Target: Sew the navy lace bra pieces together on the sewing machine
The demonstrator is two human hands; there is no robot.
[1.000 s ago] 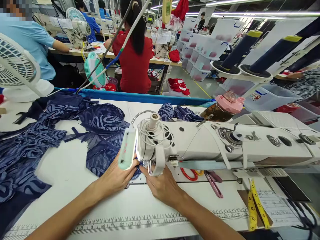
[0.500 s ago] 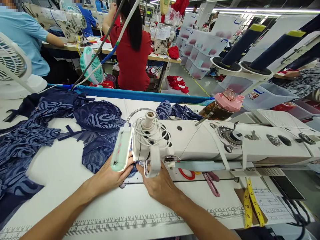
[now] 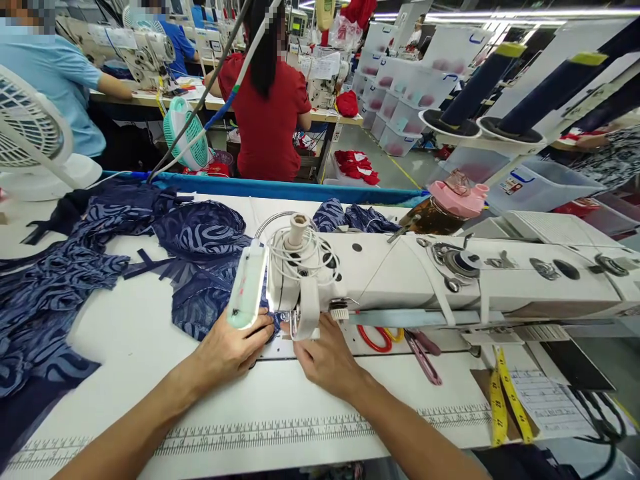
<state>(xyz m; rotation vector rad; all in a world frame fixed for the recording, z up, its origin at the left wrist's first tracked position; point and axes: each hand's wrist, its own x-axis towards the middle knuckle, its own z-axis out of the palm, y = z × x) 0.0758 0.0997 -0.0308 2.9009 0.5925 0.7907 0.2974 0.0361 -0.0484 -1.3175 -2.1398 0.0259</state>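
Beside the needle area of a white sewing machine (image 3: pixel 380 270), my left hand (image 3: pixel 235 343) is closed over the edge of a navy patterned garment piece (image 3: pixel 197 307), fingers bent and pressed together. My right hand (image 3: pixel 325 360) sits right of the presser foot (image 3: pixel 285 319), just under the machine head. Its thumb is bent in and the other fingers are curled, their tips hidden behind the head, so what they pinch cannot be made out. A pale green lamp (image 3: pixel 245 287) blocks part of the fabric near my left fingers.
More navy garment pieces (image 3: pixel 60 293) spread over the left tabletop. Red-handled scissors (image 3: pixel 374 339), pink thread snips (image 3: pixel 424 357) and a yellow tape measure (image 3: pixel 500 400) lie to the right. A pink-lidded bottle (image 3: pixel 445 207) stands behind the machine. Co-workers sit beyond the table.
My right hand has shifted slightly right, away from the presser foot, its thumb now drawn in. My left hand stays at the fabric. The co-worker in red has lowered a raised arm.
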